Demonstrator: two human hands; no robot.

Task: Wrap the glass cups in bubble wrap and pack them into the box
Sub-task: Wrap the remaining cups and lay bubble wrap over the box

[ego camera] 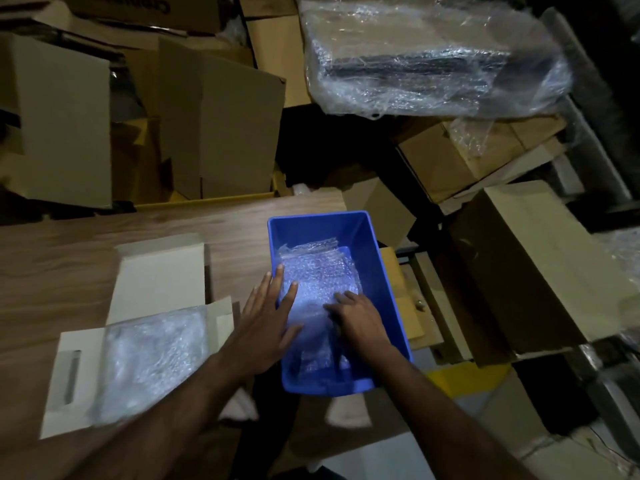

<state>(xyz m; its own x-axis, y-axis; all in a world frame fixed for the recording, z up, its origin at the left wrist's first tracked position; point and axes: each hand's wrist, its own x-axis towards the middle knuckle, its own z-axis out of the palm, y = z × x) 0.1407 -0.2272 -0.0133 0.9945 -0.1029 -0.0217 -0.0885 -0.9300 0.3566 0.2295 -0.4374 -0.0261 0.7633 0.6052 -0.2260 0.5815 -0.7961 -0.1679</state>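
A blue plastic bin (375,258) stands at the right end of the wooden table and holds a stack of bubble wrap sheets (317,268). My left hand (268,315) lies flat and spread over the bin's left rim, fingertips on the wrap. Inside the bin, my right hand (356,318) rests on the nearer sheets with its fingers curled into them. To the left lies an open white cardboard box (159,271) with a bubble-wrapped bundle (152,355) inside. No bare glass cup is in view.
The wooden table (62,251) runs to the left. Behind it stand several brown cardboard boxes (221,126). A large plastic-wrapped package (433,53) sits at the upper right, with more cartons (526,265) stacked along the right side.
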